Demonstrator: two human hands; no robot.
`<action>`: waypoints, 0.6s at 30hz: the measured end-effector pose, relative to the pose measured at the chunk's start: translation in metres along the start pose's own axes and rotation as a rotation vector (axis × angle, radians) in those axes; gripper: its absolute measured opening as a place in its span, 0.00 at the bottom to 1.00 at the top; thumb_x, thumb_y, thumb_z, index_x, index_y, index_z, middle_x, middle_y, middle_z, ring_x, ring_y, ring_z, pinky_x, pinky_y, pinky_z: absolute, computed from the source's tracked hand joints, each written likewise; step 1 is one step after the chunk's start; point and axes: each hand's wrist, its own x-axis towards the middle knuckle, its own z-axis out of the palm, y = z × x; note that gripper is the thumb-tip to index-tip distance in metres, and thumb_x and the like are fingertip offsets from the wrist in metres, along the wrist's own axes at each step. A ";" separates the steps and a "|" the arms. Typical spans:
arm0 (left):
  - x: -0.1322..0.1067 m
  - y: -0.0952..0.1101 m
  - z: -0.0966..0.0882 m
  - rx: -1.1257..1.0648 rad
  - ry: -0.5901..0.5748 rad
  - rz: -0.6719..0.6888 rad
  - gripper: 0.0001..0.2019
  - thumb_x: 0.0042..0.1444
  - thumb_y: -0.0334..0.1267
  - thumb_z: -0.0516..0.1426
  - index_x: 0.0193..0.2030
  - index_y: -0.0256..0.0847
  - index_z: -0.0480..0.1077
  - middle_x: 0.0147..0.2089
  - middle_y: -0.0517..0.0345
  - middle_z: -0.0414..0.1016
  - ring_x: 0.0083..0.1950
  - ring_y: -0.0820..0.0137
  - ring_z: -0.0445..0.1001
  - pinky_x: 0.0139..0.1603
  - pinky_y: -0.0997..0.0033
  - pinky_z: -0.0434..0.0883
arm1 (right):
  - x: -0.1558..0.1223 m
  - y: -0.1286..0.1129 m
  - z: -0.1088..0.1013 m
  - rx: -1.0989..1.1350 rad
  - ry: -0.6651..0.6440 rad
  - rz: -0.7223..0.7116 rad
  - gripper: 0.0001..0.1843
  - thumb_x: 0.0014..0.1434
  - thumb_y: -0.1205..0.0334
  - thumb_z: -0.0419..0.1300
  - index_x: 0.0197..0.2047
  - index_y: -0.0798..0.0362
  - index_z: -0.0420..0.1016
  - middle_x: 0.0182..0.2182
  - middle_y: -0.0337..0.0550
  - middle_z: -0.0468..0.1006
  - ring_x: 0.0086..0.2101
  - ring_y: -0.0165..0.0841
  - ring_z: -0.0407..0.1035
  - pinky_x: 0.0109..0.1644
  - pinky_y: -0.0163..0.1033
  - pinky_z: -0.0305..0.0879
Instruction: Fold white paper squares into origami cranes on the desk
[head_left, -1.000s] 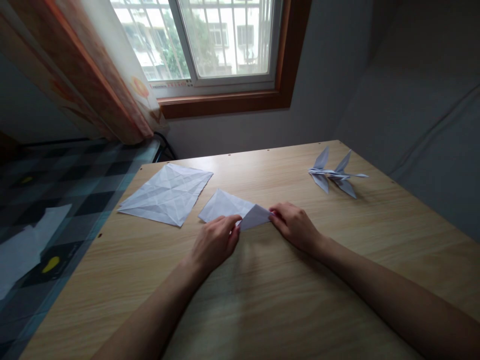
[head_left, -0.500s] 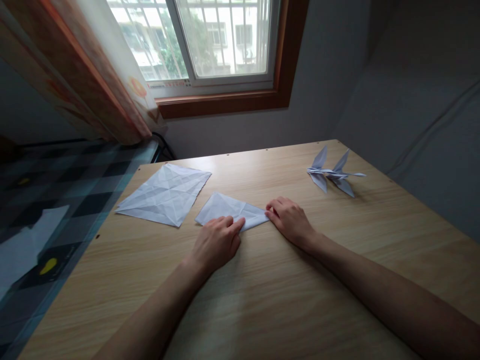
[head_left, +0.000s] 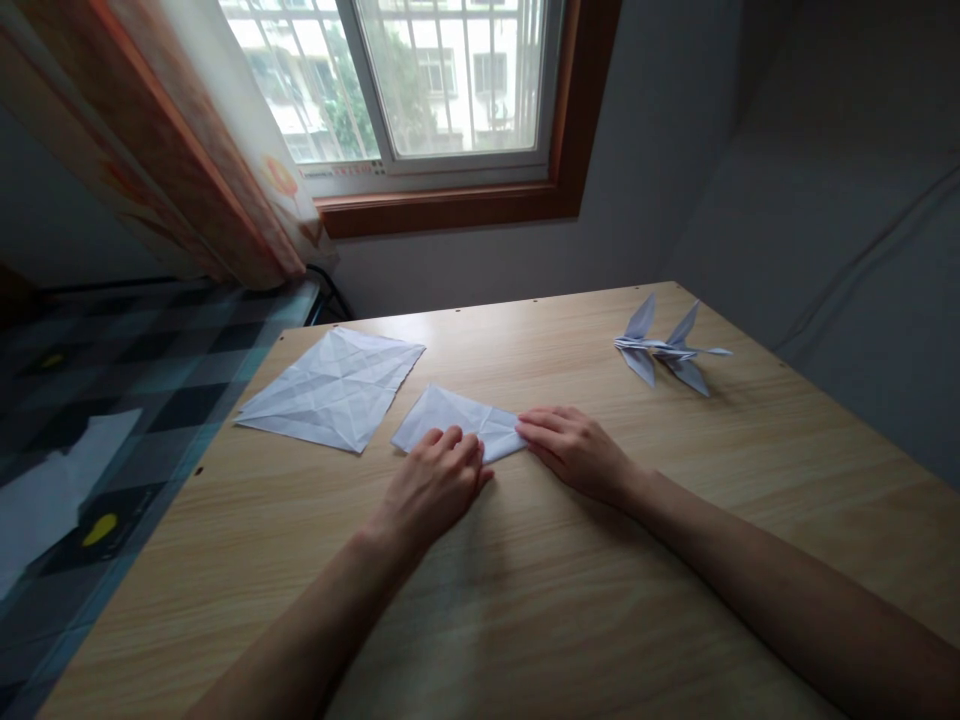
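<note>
A white sheet of paper folded to a flat, pointed shape (head_left: 442, 408) lies on the wooden table in front of me. My left hand (head_left: 433, 480) rests over its near edge with curled fingers, the thumb showing at the edge. At the paper's right tip, my right hand (head_left: 574, 450) has its fingers pressed together on the paper, covering that tip. Behind and left of it lies an unfolded, creased white sheet (head_left: 337, 390), apart from both hands.
A folded paper figure with several pointed wings (head_left: 664, 347) sits at the table's (head_left: 525, 620) far right. On the left, a checked cloth surface (head_left: 202, 350) carries white paper (head_left: 45, 500). A curtain (head_left: 187, 150) hangs by the window (head_left: 457, 90).
My right hand has slid slightly left along the paper's right tip and its fingers lie flatter. The left index finger has drawn back and curled. The paper stays nearly in place.
</note>
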 end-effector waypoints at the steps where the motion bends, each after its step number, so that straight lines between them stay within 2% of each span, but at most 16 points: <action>1: 0.000 0.000 0.000 -0.016 -0.005 -0.003 0.12 0.63 0.41 0.55 0.42 0.32 0.72 0.38 0.48 0.74 0.40 0.59 0.72 0.38 0.60 0.66 | 0.000 -0.001 0.000 0.023 -0.018 -0.037 0.13 0.65 0.68 0.54 0.49 0.54 0.76 0.49 0.48 0.79 0.50 0.38 0.71 0.55 0.45 0.67; 4: -0.002 -0.002 0.004 -0.082 0.019 0.003 0.14 0.64 0.44 0.54 0.42 0.33 0.71 0.39 0.48 0.75 0.40 0.60 0.74 0.38 0.63 0.68 | 0.001 -0.005 0.000 0.046 -0.063 -0.050 0.13 0.65 0.68 0.54 0.49 0.55 0.76 0.50 0.50 0.79 0.51 0.39 0.72 0.57 0.45 0.68; 8: -0.008 -0.009 0.014 -0.212 0.180 0.027 0.13 0.66 0.42 0.50 0.41 0.38 0.71 0.38 0.51 0.76 0.40 0.64 0.76 0.38 0.67 0.70 | 0.000 -0.007 -0.004 0.035 -0.111 -0.005 0.14 0.64 0.67 0.56 0.51 0.54 0.76 0.53 0.53 0.76 0.52 0.42 0.71 0.57 0.50 0.68; 10: -0.011 -0.012 0.018 -0.271 0.243 -0.028 0.13 0.65 0.45 0.51 0.45 0.39 0.70 0.39 0.51 0.77 0.40 0.64 0.77 0.39 0.67 0.71 | -0.001 -0.006 -0.004 0.056 -0.097 0.045 0.19 0.61 0.66 0.58 0.56 0.54 0.71 0.57 0.56 0.72 0.55 0.45 0.68 0.57 0.52 0.66; 12: -0.012 -0.014 0.021 -0.319 0.273 -0.103 0.20 0.61 0.50 0.56 0.53 0.38 0.67 0.42 0.48 0.78 0.42 0.61 0.77 0.41 0.64 0.72 | -0.003 -0.004 -0.004 0.108 -0.048 0.106 0.30 0.59 0.65 0.62 0.63 0.55 0.62 0.59 0.57 0.69 0.55 0.45 0.66 0.57 0.53 0.66; 14: -0.012 -0.015 0.022 -0.340 0.275 -0.159 0.28 0.56 0.52 0.60 0.58 0.36 0.63 0.45 0.45 0.77 0.44 0.58 0.76 0.43 0.61 0.73 | -0.004 -0.001 -0.002 0.157 0.019 0.164 0.35 0.57 0.66 0.62 0.66 0.56 0.56 0.54 0.55 0.74 0.50 0.44 0.69 0.54 0.52 0.67; 16: -0.011 -0.015 0.022 -0.319 0.260 -0.176 0.27 0.55 0.50 0.61 0.57 0.37 0.64 0.45 0.45 0.77 0.44 0.57 0.75 0.43 0.59 0.72 | -0.005 0.001 -0.001 0.163 0.079 0.153 0.28 0.58 0.70 0.60 0.62 0.54 0.62 0.43 0.49 0.78 0.43 0.41 0.71 0.49 0.49 0.68; 18: -0.010 -0.015 0.021 -0.264 0.252 -0.150 0.18 0.57 0.44 0.60 0.51 0.38 0.69 0.44 0.47 0.77 0.44 0.58 0.74 0.43 0.60 0.72 | -0.005 0.000 -0.002 0.128 0.158 0.069 0.15 0.60 0.72 0.57 0.50 0.51 0.72 0.35 0.44 0.78 0.37 0.37 0.70 0.45 0.45 0.67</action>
